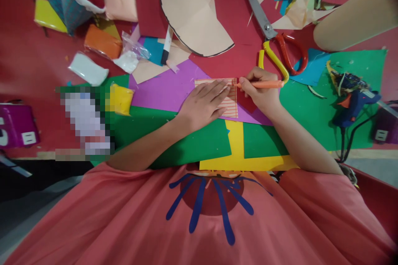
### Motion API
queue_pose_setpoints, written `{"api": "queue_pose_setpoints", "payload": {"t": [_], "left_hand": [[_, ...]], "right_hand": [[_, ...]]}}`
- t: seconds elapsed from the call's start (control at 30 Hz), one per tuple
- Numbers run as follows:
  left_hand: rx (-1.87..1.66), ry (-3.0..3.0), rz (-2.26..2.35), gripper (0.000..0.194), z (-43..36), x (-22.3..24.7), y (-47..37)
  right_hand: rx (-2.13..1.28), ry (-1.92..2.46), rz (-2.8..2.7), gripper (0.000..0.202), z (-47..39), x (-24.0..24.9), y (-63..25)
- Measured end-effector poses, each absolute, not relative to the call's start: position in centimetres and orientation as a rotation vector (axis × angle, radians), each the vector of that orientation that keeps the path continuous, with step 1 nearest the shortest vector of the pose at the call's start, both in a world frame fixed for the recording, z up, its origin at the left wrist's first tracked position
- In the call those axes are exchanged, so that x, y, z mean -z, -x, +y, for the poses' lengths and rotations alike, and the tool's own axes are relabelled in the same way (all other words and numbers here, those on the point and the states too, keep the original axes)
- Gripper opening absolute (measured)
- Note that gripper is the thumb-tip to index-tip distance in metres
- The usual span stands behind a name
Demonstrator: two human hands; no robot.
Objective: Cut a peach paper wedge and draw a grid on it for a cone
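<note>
My left hand (203, 103) lies flat, fingers spread, over a small pale paper (230, 109) covered with orange lines. An orange marker (264, 85) is held in my right hand (261, 91), its tip at the paper's upper right edge. Under the paper are a purple sheet (161, 87) and a green sheet (186, 140). Beyond my right hand, large scissors (267, 29) with red and yellow handles lie with their blades nearly together. Part of the lined paper is hidden beneath my left fingers.
A large cream cut-out (192, 8) lies at the back. On the right are a blue glue gun (351, 107), a beige cylinder (357, 16) and paper scraps (298, 8). Orange (102, 41), white (88, 68) and yellow (121, 99) packets sit to the left.
</note>
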State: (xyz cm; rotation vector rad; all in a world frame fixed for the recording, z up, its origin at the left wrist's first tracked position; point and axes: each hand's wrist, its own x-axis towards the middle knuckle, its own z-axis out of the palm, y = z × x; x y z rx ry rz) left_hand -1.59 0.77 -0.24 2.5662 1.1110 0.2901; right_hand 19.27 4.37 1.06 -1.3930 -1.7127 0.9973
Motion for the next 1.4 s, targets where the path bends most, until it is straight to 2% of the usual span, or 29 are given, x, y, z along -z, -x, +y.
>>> {"api": "queue_pose_setpoints", "payload": {"t": [0.2,0.47,0.93,1.4], "left_hand": [[-0.266,-2.524,1.123,0.054,0.78,0.22,1.61],[-0.190,-2.432,1.248,0.059,0.95,-0.02,1.61],[-0.240,-2.458,1.231,0.062,0.96,0.44,1.80],[-0.283,-2.479,1.246,0.058,0.91,0.56,1.77]], "right_hand": [[-1.157,1.401,-1.582,0.035,4.29,-1.32,-19.27],[-1.150,1.351,-1.554,0.039,4.04,-1.03,-19.42],[-1.131,1.297,-1.666,0.031,4.26,-1.04,-19.24],[-1.233,1.305,-1.523,0.041,4.44,-1.32,-19.33]]}}
